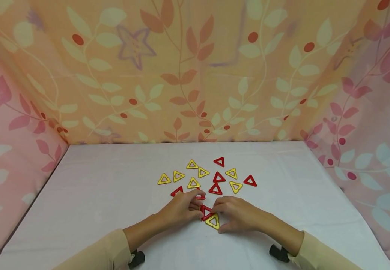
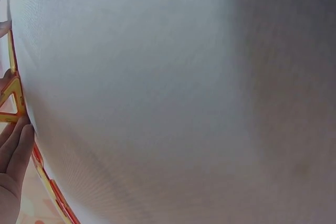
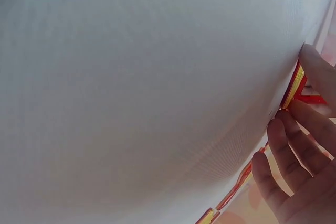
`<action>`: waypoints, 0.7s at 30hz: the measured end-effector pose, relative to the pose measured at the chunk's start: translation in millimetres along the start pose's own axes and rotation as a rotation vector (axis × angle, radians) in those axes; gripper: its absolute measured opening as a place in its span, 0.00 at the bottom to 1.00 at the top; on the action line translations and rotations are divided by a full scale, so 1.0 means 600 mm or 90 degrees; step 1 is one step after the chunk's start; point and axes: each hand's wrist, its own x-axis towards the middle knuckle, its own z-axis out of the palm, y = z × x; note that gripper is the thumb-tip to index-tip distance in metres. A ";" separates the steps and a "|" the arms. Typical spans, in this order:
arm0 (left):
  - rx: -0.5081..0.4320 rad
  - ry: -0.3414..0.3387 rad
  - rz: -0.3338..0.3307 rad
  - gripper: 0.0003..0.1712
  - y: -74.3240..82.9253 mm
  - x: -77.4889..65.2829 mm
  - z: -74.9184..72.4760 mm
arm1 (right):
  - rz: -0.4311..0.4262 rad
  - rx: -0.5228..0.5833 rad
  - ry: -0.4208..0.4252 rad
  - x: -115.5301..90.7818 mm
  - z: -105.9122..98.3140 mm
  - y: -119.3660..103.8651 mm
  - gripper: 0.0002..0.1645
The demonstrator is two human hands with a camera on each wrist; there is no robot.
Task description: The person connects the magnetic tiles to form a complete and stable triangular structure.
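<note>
My left hand (image 1: 179, 207) pinches a yellow triangular magnetic tile (image 2: 20, 98) that stands upright, seen almost edge-on from the head. Against it, between both hands, is a red triangular tile (image 1: 203, 212). Joined below that one lies a second yellow triangular tile (image 1: 210, 221). My right hand (image 1: 240, 213) holds this second tile, thumb at its near corner and fingertips at its upper edge by the red tile. Beyond the left fingers is another red tile (image 1: 199, 197), partly covered. In the right wrist view, the right fingers (image 3: 281, 145) spread beside the tile edges.
Several loose yellow tiles (image 1: 164, 183) and red tiles (image 1: 215, 193) lie flat beyond the hands on the white tabletop (image 1: 97, 210). One red tile (image 1: 172, 194) sits near the left knuckles. Patterned cloth (image 1: 181, 75) encloses the back and sides.
</note>
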 end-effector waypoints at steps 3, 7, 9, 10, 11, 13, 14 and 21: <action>0.003 0.002 -0.002 0.34 0.000 0.000 0.000 | -0.007 -0.014 0.003 0.001 0.000 0.000 0.28; 0.006 0.006 0.003 0.34 0.000 0.000 0.000 | -0.015 -0.019 -0.003 0.001 -0.001 0.001 0.28; 0.006 0.007 0.008 0.33 -0.002 0.001 0.001 | -0.017 -0.012 -0.008 0.001 -0.003 0.003 0.27; 0.005 0.007 0.008 0.33 -0.002 0.001 0.001 | -0.019 -0.008 -0.010 0.001 -0.004 0.003 0.27; 0.005 0.008 0.010 0.33 -0.001 0.001 0.001 | -0.022 -0.003 -0.012 0.001 -0.005 0.004 0.26; 0.007 0.009 0.013 0.33 -0.001 0.001 0.001 | -0.026 0.007 -0.018 0.001 -0.008 0.006 0.26; 0.011 0.007 0.016 0.33 -0.001 0.002 0.001 | -0.027 0.010 -0.020 0.001 -0.010 0.006 0.26; 0.036 0.002 0.028 0.34 0.002 0.002 0.000 | -0.034 0.060 -0.023 0.001 -0.016 0.013 0.22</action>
